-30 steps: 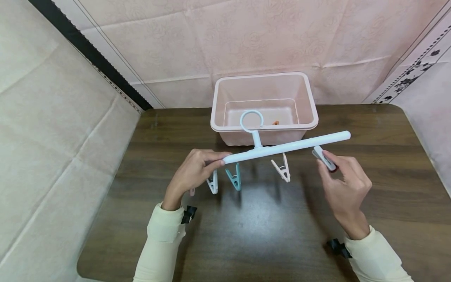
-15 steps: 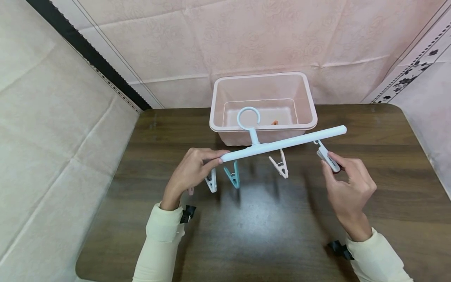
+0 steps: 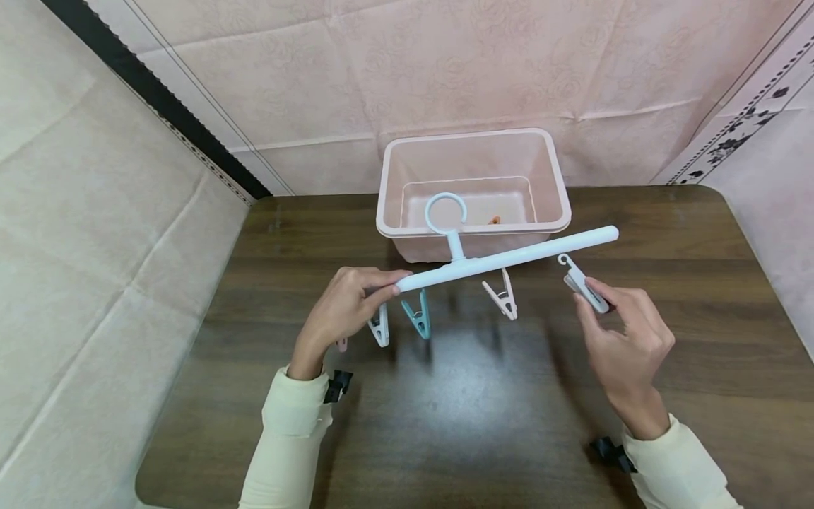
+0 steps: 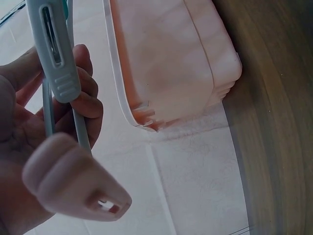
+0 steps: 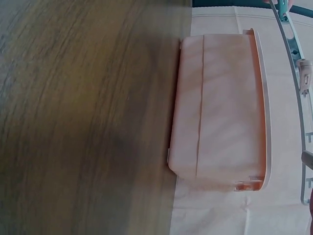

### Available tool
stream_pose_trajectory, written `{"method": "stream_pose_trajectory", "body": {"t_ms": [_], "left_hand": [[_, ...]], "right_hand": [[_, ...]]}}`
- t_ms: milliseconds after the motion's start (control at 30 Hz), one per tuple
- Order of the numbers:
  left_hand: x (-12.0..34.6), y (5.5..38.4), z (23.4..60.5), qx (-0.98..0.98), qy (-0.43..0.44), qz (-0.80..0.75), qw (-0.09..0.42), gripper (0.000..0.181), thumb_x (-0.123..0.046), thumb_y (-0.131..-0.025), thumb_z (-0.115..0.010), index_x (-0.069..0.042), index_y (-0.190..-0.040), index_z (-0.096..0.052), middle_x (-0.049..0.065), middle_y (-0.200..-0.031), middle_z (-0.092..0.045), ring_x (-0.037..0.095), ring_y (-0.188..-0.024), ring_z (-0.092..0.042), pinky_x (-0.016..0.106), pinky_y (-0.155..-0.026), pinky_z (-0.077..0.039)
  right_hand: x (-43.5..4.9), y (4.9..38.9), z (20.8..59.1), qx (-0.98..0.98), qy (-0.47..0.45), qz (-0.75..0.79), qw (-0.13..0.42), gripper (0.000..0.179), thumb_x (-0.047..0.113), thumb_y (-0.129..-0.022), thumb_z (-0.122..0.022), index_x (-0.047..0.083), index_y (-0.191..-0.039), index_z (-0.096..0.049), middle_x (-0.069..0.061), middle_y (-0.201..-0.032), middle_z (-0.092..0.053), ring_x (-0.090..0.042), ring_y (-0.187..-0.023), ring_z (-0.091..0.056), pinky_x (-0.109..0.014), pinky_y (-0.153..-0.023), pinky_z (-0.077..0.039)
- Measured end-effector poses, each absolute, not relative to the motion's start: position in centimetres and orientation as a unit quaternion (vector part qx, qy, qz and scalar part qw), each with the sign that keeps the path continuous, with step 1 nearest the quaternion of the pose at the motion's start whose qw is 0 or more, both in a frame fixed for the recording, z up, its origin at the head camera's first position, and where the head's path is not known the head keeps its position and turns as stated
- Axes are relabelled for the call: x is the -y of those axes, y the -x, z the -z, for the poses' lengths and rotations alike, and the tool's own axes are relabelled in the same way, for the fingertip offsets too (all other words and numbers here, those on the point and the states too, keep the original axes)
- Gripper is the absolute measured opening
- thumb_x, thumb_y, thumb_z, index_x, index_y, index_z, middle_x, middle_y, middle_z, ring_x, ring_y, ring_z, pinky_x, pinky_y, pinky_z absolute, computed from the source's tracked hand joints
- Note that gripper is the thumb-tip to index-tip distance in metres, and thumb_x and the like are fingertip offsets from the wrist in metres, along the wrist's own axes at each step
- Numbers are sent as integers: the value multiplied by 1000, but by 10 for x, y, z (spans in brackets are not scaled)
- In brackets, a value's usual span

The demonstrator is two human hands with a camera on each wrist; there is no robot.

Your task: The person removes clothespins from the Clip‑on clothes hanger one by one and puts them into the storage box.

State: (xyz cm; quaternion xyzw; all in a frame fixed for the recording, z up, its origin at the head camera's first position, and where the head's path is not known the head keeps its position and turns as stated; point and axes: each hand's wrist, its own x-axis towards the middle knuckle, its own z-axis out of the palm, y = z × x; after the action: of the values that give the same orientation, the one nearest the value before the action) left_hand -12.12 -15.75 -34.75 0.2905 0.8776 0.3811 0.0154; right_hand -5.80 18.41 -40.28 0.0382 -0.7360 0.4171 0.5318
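Note:
My left hand (image 3: 343,304) pinches the left end of a light-blue clip hanger (image 3: 515,258), held up over the table with its hook upward. Below the bar hang a white clip (image 3: 380,328), a teal clip (image 3: 418,317) and a pale pink clip (image 3: 502,297). Another pink clip (image 4: 73,181) shows large in the left wrist view, beside the white one. My right hand (image 3: 626,339) pinches a grey-blue clip (image 3: 586,286) between thumb and fingers. Its small top hook is in sight just under the bar's right part.
A pink plastic bin (image 3: 473,247) stands at the table's back edge, behind the hanger. Inside it lies a small orange-brown piece (image 3: 494,220). Cloth (image 3: 254,92) covers the walls around the brown wooden table (image 3: 470,438).
The grey-blue clip's hook, first hidden behind the bar, came into sight below it. My right hand went down and right, then slightly left. The hanger shifted a little left and up.

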Motion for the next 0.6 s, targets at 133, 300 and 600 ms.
{"method": "stream_pose_trajectory", "body": {"t_ms": [133, 300, 600], "left_hand": [[157, 121, 347, -878, -292, -380, 13, 30, -3, -93, -71, -7, -123, -72, 8, -110, -73, 15, -69, -58, 29, -57, -46], [159, 121, 347, -878, -289, -381, 15, 30, -4, -93, -71, -7, -123, -73, 8, -110, -73, 15, -70, -58, 29, -58, -46], [159, 120, 348, -880, -280, -383, 18, 29, -5, -94, -71, -9, -122, -73, 5, -109, -73, 14, -72, -59, 31, -60, -49]], "right_hand": [[-183, 58, 400, 740, -46, -420, 524, 16, -5, -73, -81, -7, -88, -77, -24, -78, -69, -29, -70, -60, -14, -78, -44], [-181, 58, 396, 740, -57, -427, 517, 16, -6, -73, -81, -8, -88, -76, -23, -79, -69, -28, -70, -61, -15, -79, -45], [-181, 59, 394, 743, -67, -427, 511, 16, -4, -74, -81, -9, -88, -75, -23, -81, -70, -28, -70, -62, -15, -79, -46]]}}
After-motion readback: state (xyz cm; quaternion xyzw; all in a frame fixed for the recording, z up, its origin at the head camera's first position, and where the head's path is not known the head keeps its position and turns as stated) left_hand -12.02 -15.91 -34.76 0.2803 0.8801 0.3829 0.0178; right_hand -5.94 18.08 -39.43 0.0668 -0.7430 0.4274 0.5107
